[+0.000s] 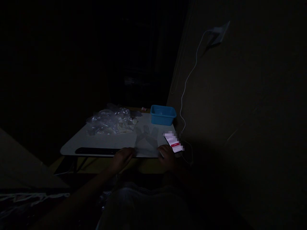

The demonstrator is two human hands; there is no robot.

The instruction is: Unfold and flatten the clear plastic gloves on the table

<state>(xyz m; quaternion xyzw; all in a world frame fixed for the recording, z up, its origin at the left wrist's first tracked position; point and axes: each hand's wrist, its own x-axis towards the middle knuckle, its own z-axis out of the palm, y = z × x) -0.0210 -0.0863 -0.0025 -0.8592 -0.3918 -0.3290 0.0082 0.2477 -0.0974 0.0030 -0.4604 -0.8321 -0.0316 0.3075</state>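
Observation:
A thin, see-through plastic glove (146,142) lies over the near edge of the white table, its finger shapes pointing away from me. My left hand (123,157) is closed at the left corner of its cuff. At the right corner, my right hand (167,156) pinches the cuff between bent fingers. The plastic looks stretched between both hands. Just beyond my right hand rests a phone (173,143) with its screen lit. Dim light hides the fine detail of my fingers.
Crumpled clear plastic (111,119) covers the table's (76,140) far left. A blue plastic tub (163,119) stands at the back right, near a small pinkish object (144,109). From the wall socket (217,35) a white cable (184,91) hangs down toward the phone.

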